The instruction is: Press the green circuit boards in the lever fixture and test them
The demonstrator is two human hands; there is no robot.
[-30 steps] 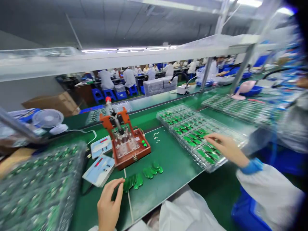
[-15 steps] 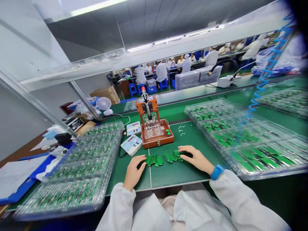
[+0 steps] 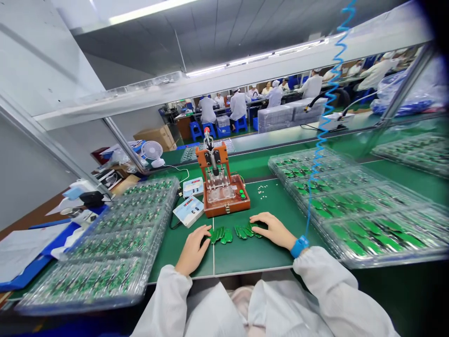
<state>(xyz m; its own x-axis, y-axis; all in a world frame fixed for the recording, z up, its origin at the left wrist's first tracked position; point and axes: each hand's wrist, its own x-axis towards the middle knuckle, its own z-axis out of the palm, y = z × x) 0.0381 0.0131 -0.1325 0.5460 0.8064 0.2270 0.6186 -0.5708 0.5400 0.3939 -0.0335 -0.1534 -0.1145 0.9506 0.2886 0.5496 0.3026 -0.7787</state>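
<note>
Head cam view from my end of the link: both bare hands are down on a green bench mat (image 3: 245, 256), close to its front edge. Left hand (image 3: 192, 250) is open, palm down, with its fingertips (image 3: 206, 229) right at the end of a little row of overlapping green circuit boards (image 3: 220, 235). Right hand (image 3: 273, 230) is open too, fingers lightly curled just over a second row of green circuit boards (image 3: 245, 230). Nothing looks pinched from here. Both rows sit on the mat between my hands, just beside each other.

There's a blue cuff (image 3: 299, 246) on the right wrist, and white coat sleeves (image 3: 326, 285) on both arms. Straight ahead, just past the boards, sits an orange press jig (image 3: 210, 157) on a reddish-brown base with two green buttons. Two white digital controllers (image 3: 185, 211) sit just left of it, and some tiny white parts (image 3: 262, 189) are scattered to its right. Big clear plastic trays of green boards lie on either side, left (image 3: 168, 196) and right (image 3: 386, 263). A blue coiled air hose (image 3: 324, 117) hangs down in front on the right. Way back, co-workers (image 3: 238, 105) in white coats and caps work at other benches.
</note>
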